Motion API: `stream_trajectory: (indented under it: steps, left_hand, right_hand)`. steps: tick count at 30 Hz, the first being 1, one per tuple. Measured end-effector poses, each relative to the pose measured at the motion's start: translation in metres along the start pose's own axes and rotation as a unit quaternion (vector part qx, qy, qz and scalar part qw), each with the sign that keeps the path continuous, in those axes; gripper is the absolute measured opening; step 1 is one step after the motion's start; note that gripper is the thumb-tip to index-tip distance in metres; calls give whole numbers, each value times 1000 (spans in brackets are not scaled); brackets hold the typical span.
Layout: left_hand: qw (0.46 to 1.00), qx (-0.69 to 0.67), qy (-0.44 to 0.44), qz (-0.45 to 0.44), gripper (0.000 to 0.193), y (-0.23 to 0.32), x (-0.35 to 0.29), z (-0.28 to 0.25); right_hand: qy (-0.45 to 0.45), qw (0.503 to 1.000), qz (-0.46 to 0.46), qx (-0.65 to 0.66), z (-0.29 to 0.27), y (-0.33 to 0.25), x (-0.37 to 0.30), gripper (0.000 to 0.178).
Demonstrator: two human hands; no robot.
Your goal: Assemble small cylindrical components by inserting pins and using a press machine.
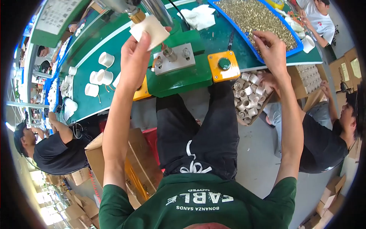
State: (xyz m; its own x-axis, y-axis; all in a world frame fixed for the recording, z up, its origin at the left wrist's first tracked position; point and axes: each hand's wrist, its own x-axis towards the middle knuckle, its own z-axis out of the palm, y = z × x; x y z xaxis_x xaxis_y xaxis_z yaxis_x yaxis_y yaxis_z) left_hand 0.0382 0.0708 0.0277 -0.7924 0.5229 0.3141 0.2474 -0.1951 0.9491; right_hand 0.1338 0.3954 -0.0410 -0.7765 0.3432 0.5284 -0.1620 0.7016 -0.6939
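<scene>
My left hand grips a cream-white plastic piece with a flat, squarish face. It holds the piece up under the brass-coloured tip of a press, above the metal fixture block on the green base. A short metal post stands up from the block, just below the piece. My right hand is over the near left edge of a blue tray heaped with small brass-coloured parts. Its fingers are curled together; whatever is between the fingertips is too small to make out.
White cup-shaped parts stand on the green table at left. A yellow box with a green button sits right of the fixture. Below it, a carton holds many white parts. A co-worker sits at right, another at left.
</scene>
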Motion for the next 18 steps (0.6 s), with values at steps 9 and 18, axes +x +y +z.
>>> stream_trajectory:
  steps: [9,18]
  left_hand:
    - [991,131,-1,33,52,-3,-6,0]
    - [995,77,55,36,49,-4,-1,0]
  right_hand:
    - [15,998,13,53,15,-1,-7,13]
    - [-12,998,-55,40,10,-36,-18,11]
